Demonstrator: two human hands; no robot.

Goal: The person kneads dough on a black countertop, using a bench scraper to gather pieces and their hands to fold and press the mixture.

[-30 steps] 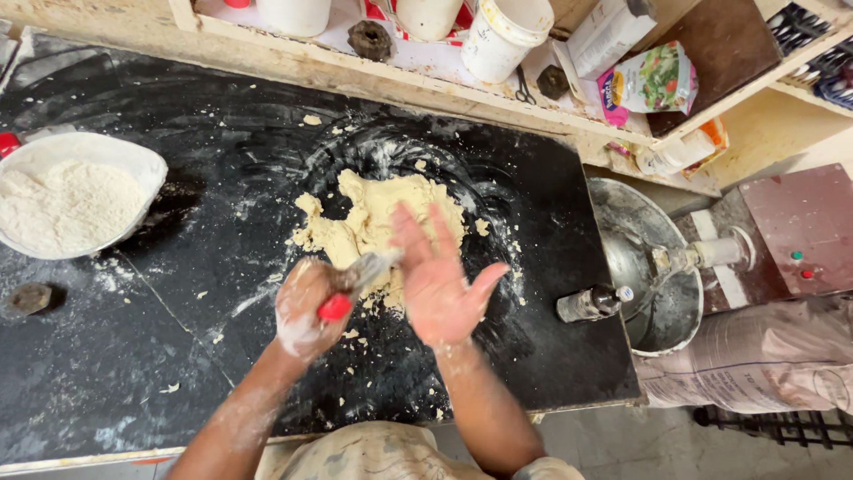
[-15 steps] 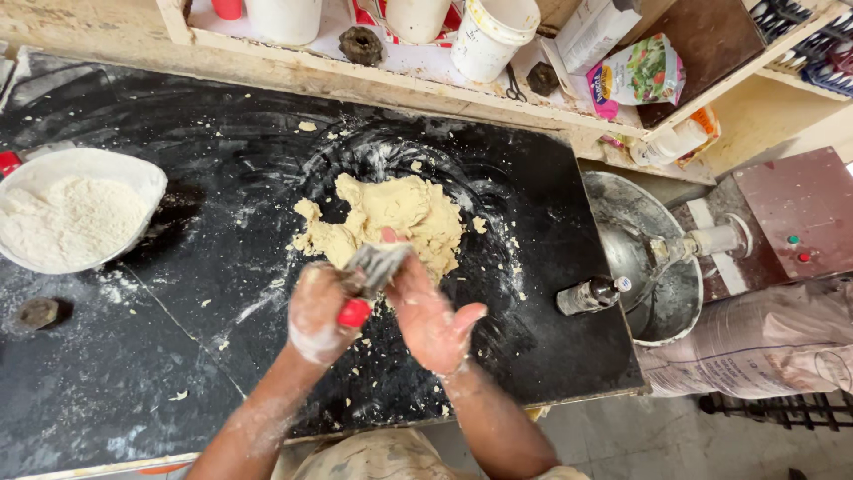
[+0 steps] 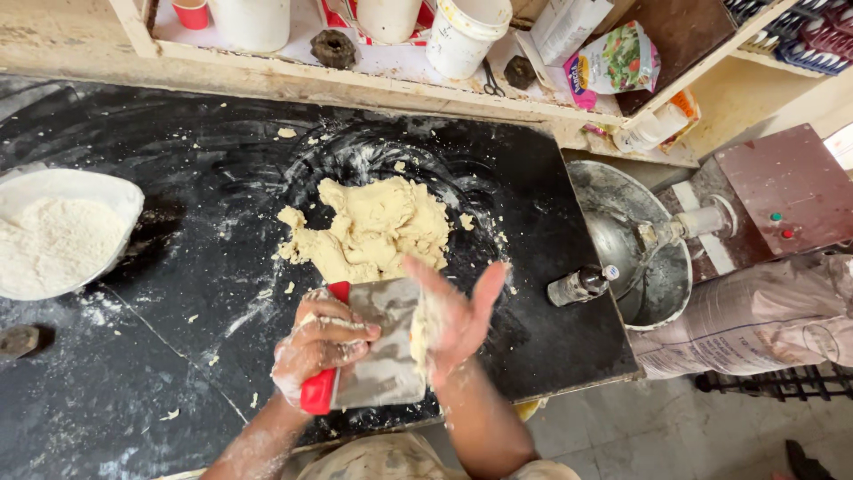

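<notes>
A: Black slab (image 3: 551, 293), floured, under a cluttered wooden shelf (image 3: 373, 80). Status on the hands?

B: Left hand (image 3: 320, 347) is closed around the red handle of a scraper (image 3: 382, 347), blade flat toward the camera, dough smeared on it.

A: Right?

B: Right hand (image 3: 453, 316) is open, fingers spread, palm pressed against the blade's right edge. Grips nothing. Both hands are coated in flour.

A: Dough?

B: Dough (image 3: 373, 231) sits mid-slab, a rough pale lump, just beyond the scraper's top edge. Crumbs are scattered around it.

A: Touching the blade?

B: Can't tell; blade's top edge overlaps the lump's near side in view.

A: Anything else nearby?

B: Flour bowl (image 3: 62, 236) is at the far left, well apart from the hands. Metal mixer bowl (image 3: 640, 258) is off the slab's right edge, with a small bottle (image 3: 577, 286) lying between it and the dough. White buckets (image 3: 462, 36) are on the shelf.
</notes>
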